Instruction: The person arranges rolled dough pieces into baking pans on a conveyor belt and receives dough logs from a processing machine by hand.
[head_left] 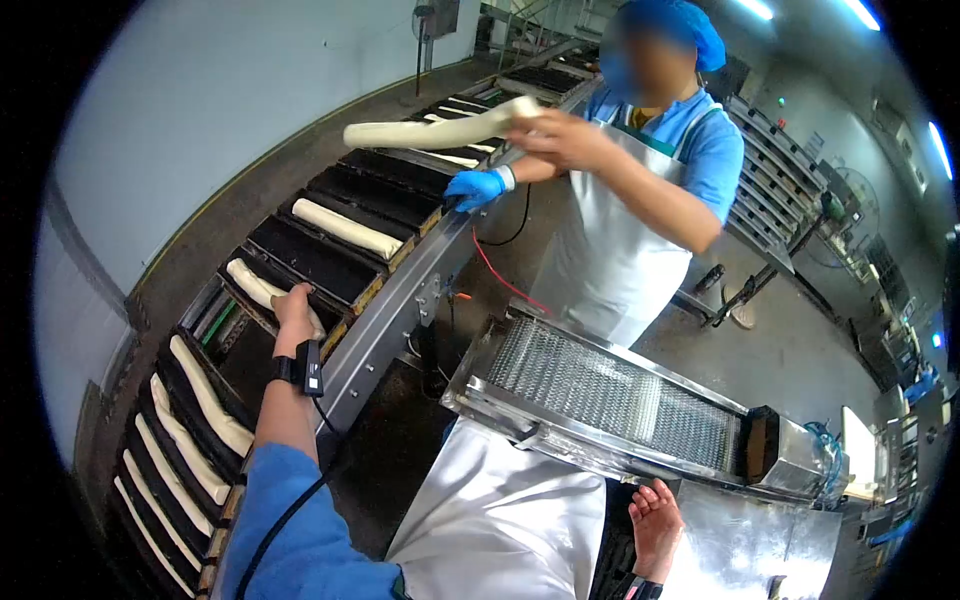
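Observation:
At the left, my left hand (292, 308) reaches over a black baking tray, its fingers closed around the near end of a long pale dough strip (255, 284). The strip lies in one slot of the tray. My right hand (656, 522) is at the lower right, palm up with fingers slightly curled and apart, holding nothing, beside the edge of the mesh conveyor (610, 390). Another dough strip (347, 229) lies in a slot farther up the line. Several more strips (208, 395) rest in trays nearer to me.
Across the line a co-worker (640, 150) in a blue cap and white apron holds a dough strip (430, 130) in the air, a blue-gloved hand on the line's metal rail (400, 300). A metal table (750, 535) is at the lower right, a rack (770, 170) behind.

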